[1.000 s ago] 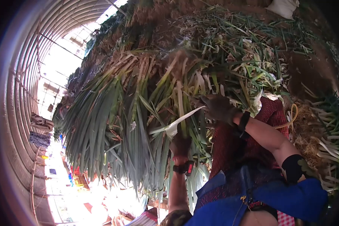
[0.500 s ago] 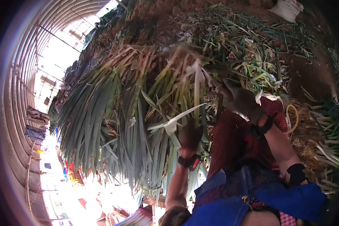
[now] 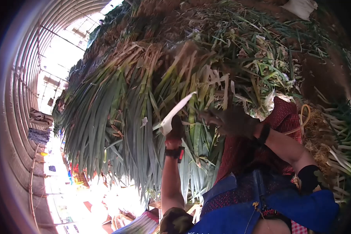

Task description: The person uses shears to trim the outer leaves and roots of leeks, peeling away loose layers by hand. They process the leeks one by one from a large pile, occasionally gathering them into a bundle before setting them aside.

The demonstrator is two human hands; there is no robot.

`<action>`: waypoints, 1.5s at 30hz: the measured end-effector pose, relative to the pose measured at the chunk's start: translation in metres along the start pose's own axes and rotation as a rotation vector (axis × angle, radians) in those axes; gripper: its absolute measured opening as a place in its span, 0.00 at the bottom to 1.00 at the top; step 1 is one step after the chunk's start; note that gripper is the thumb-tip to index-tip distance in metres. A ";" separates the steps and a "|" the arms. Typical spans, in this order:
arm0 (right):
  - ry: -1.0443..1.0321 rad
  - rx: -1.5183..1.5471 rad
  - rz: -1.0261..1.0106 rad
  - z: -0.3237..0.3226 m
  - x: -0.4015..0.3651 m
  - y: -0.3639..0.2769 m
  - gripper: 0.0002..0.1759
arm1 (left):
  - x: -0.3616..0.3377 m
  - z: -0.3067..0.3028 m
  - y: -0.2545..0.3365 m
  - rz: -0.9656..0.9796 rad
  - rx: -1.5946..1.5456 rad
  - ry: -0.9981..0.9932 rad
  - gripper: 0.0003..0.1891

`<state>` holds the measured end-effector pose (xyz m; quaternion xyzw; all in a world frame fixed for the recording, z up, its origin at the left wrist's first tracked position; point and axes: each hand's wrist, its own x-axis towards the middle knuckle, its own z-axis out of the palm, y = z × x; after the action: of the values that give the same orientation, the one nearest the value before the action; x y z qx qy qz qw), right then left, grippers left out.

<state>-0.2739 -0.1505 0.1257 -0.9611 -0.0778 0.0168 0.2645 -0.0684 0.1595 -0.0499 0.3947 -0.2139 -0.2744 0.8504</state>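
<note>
Green onion plants with long leaves point(image 3: 132, 113) lie heaped in front of me, leaves hanging toward me. My left hand point(image 3: 175, 128), in a dark glove, is over these leaves, closed against a pale strip of onion leaf point(image 3: 178, 108) that sticks up past it. Part of its fingers is hidden. To the right, my right hand point(image 3: 236, 121), also gloved, is above my knee with fingers stretched out to the left and somewhat apart. Nothing clear shows in it. Dry, pale leaf ends point(image 3: 214, 78) lie just beyond this hand.
Loose leaf scraps point(image 3: 269, 70) cover the ground ahead. Cleaned onions with white stalks point(image 3: 341, 134) lie at the far right. A yellow hose point(image 3: 309, 115) loops beside my knee. A white sack point(image 3: 300, 8) lies at the far top right. The ribbed tunnel wall point(image 3: 19, 117) curves along the left.
My left hand has moved left and slightly up, and the pale strip has shifted with it and tilted steeper. The right hand has come lower and left, away from the dry leaf ends.
</note>
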 end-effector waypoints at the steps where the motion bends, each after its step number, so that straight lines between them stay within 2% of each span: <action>1: 0.001 0.006 0.061 -0.003 0.005 -0.002 0.43 | 0.003 0.000 -0.003 -0.008 0.243 0.027 0.26; 3: 0.006 0.018 0.183 -0.014 0.016 -0.005 0.41 | 0.014 0.001 -0.009 -0.027 0.731 0.079 0.26; 4: -0.032 0.018 0.125 -0.011 0.017 -0.005 0.41 | 0.019 -0.001 -0.011 -0.038 0.977 0.102 0.26; 6: -0.108 0.021 0.019 -0.003 0.014 -0.007 0.39 | 0.020 -0.039 -0.026 -0.089 0.367 0.109 0.23; 7: -0.058 0.001 0.012 0.001 0.015 -0.004 0.39 | 0.020 -0.058 -0.034 -0.113 0.078 0.128 0.21; 9: 0.026 -0.062 -0.004 0.009 0.020 0.008 0.40 | 0.031 -0.021 -0.029 0.019 0.511 0.113 0.17; 10: 0.057 -0.103 -0.010 0.013 0.023 0.016 0.40 | 0.034 0.003 -0.022 0.163 1.273 0.104 0.15; 11: 0.065 -0.157 -0.014 0.017 0.023 0.026 0.41 | 0.035 0.023 -0.020 0.310 1.768 0.136 0.14; 12: 0.072 -0.212 -0.018 0.020 0.021 0.031 0.42 | 0.038 0.039 -0.017 0.419 2.000 0.167 0.13; 13: -0.023 -0.158 0.031 0.012 0.015 0.023 0.41 | 0.041 0.052 -0.012 0.479 2.108 0.177 0.13; 15: -0.212 -0.054 0.125 -0.011 -0.005 -0.004 0.41 | 0.044 0.088 0.008 0.275 2.203 0.127 0.14; 16: -0.159 -0.039 0.124 -0.009 -0.009 -0.005 0.42 | 0.043 0.100 0.017 0.164 2.248 0.104 0.15; 19: 0.047 -0.004 0.072 -0.001 -0.017 0.001 0.41 | 0.040 0.063 0.011 0.467 2.246 -0.077 0.18; 20: 0.153 0.004 0.019 0.002 -0.017 0.010 0.39 | 0.036 0.057 0.007 0.318 2.060 0.009 0.20; 21: 0.157 -0.005 0.010 0.009 -0.018 0.013 0.38 | 0.030 0.052 0.005 0.177 1.868 0.090 0.22; 22: 0.162 -0.014 0.001 0.010 -0.018 0.013 0.37 | 0.029 0.054 0.007 0.002 1.815 0.096 0.23; 23: 0.063 -0.043 0.037 0.002 -0.019 0.002 0.38 | 0.028 0.061 0.011 -0.171 1.765 0.109 0.24; 24: -0.036 -0.075 0.073 -0.002 -0.021 -0.004 0.38 | 0.039 0.068 0.017 -0.391 1.848 0.051 0.26; 26: 0.106 0.088 -0.085 0.010 -0.020 0.003 0.43 | 0.055 0.091 0.031 -0.686 2.028 -0.091 0.28; 27: 0.117 0.119 -0.072 0.015 -0.020 0.008 0.45 | 0.059 0.103 0.037 -0.759 2.136 -0.174 0.29; 28: 0.128 0.150 -0.059 0.016 -0.021 0.011 0.46 | 0.058 0.091 0.036 -0.713 2.100 -0.141 0.29; 30: 0.034 0.112 0.157 -0.001 -0.021 0.012 0.45 | 0.059 0.068 0.035 -0.621 2.027 -0.083 0.30; 31: 0.003 0.091 0.123 -0.008 -0.027 0.004 0.45 | 0.070 0.038 0.036 -0.621 1.817 0.036 0.32; 33: -0.050 0.043 0.059 -0.020 -0.038 -0.013 0.45 | 0.057 0.065 0.040 -0.448 1.310 0.205 0.31; 34: -0.043 0.114 0.056 -0.013 -0.039 -0.013 0.46 | 0.050 0.079 0.043 -0.357 1.064 0.257 0.30; 35: -0.039 0.185 0.052 -0.001 -0.040 -0.012 0.46 | 0.043 0.051 0.030 -0.227 0.636 0.323 0.27; 36: -0.034 0.253 0.046 0.007 -0.039 -0.011 0.47 | 0.038 0.024 0.022 -0.144 0.604 0.318 0.25; 37: -0.017 0.186 0.082 0.005 -0.037 -0.009 0.48 | 0.033 0.018 0.022 -0.062 0.572 0.309 0.23; 39: 0.025 0.054 0.151 -0.002 -0.027 -0.006 0.49 | 0.028 0.006 0.028 -0.016 1.303 0.150 0.22; 41: 0.092 -0.176 -0.132 0.002 -0.032 -0.009 0.47 | 0.026 0.030 0.042 -0.076 1.619 0.022 0.22; 42: 0.113 -0.245 -0.188 0.000 -0.034 -0.010 0.47 | 0.023 0.076 0.059 -0.145 1.572 -0.007 0.23; 43: 0.138 -0.316 -0.243 -0.003 -0.035 -0.011 0.46 | 0.014 0.095 0.062 -0.165 1.414 0.013 0.23; 45: 0.176 -0.320 -0.208 -0.006 -0.034 -0.011 0.46 | -0.009 0.116 0.059 -0.158 0.988 0.102 0.23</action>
<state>-0.3086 -0.1494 0.1364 -0.9754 -0.1547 -0.1073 0.1147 -0.1256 0.1326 0.0646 0.7782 -0.2459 -0.1841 0.5478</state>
